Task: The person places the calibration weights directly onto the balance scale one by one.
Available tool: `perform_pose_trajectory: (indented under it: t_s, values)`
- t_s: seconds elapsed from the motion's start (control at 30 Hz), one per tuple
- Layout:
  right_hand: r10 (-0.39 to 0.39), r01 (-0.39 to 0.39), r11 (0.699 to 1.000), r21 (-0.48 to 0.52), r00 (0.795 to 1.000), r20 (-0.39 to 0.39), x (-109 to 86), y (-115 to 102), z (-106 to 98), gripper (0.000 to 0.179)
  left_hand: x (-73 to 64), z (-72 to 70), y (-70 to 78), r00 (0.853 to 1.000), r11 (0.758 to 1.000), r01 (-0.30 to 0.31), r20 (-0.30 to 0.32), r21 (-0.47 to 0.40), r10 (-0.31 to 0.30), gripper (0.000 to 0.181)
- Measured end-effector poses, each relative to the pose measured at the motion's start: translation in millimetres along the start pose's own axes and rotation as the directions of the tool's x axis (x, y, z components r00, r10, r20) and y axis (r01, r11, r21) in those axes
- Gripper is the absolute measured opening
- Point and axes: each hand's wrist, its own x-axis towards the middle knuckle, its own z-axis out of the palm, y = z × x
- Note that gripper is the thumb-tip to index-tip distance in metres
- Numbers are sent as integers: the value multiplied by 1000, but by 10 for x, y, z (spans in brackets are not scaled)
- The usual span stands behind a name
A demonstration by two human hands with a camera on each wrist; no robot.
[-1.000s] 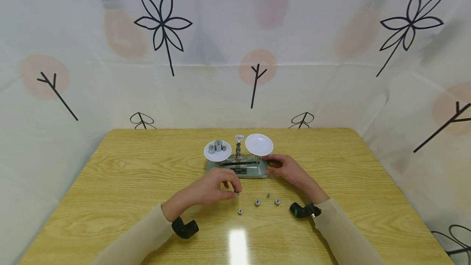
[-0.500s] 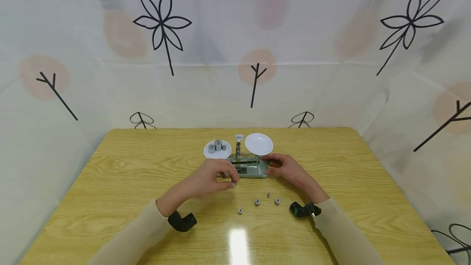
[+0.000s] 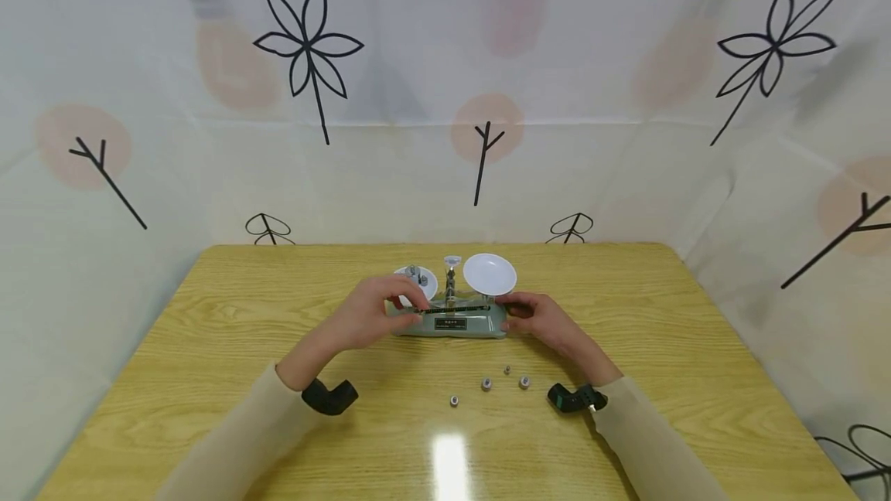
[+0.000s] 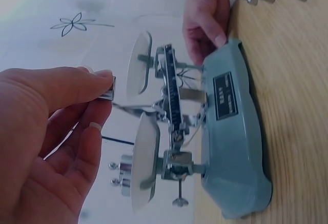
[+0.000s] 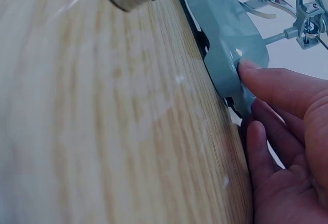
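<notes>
A green balance scale with two white pans stands on the table. My left hand pinches a small metal weight between thumb and fingertips, raised at the near side of the left pan. Metal weights sit on that pan, partly covered by the hand in the head view. The right pan holds nothing and rides higher. At the base's right end, my right hand grips it, thumb on the front face and fingers round the end.
Several small weights, among them one loose weight, stand on the wooden table in front of the scale. A patterned white cloth hangs behind and at both sides. Each wrist wears a black camera.
The left hand, with its weight, has risen from the table in front of the scale and moved left and forward to the left pan. The right hand has stayed at the base.
</notes>
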Motion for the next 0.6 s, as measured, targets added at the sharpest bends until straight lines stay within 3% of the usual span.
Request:
perform_pose_trajectory:
  t_s: [0.3,0.6]
  values:
    - [4,-4,1000,-22,1000,-5,5,-16,3,50,-6,-154,-159,997,998,50,-57,34,-48,16]
    - [22,-23,999,-25,1000,-13,0,-25,0,50,3,-208,-307,990,989,135,-49,65,-132,17]
